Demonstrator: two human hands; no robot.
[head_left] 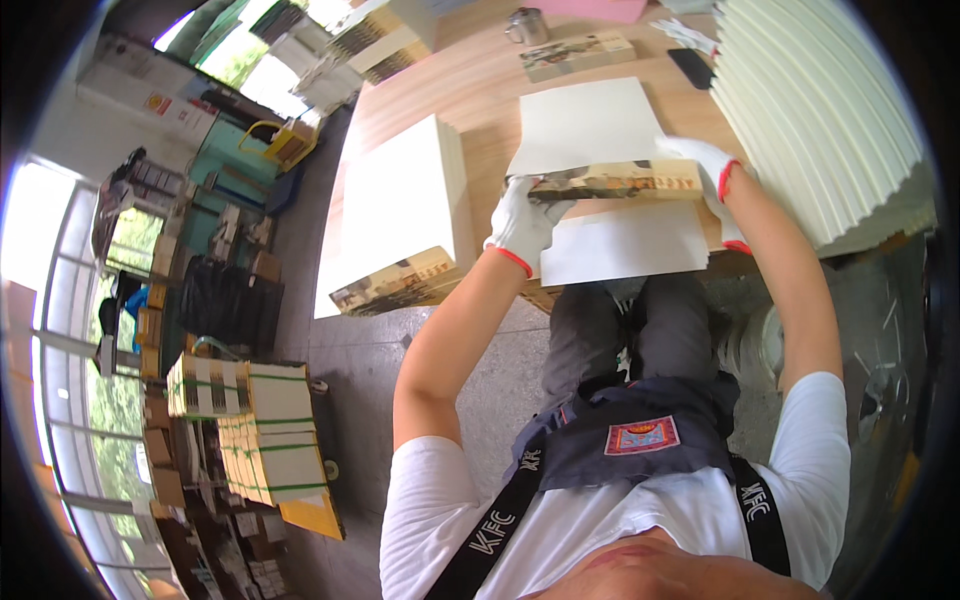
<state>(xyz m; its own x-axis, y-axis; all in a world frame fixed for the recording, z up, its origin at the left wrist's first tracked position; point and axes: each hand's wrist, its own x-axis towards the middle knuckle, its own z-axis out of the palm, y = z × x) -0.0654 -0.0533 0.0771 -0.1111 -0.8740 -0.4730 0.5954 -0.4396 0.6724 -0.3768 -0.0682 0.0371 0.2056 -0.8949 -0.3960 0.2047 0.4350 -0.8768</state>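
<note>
From the head view, both gloved hands grip a thin stack of printed booklets (612, 182) over the worktop (470, 90): the left hand (522, 218) clasps its left end, the right hand (705, 165) its right end. A white sheet (585, 125) lies just beyond them, a tall pale stack (405, 215) left of the left hand.

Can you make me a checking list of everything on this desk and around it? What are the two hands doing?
surface: wooden table, mostly covered.
job's things: booklet stack with white sheets above and below it.
clutter: tall stack of booklets at left, fanned pile of cream sheets at right, metal cup, dark phone.
hands: left hand and right hand, both in white gloves, grip the booklet stack's ends.
cables: nothing seen.
surroundings: strapped bundles on the floor, windows at left.
</note>
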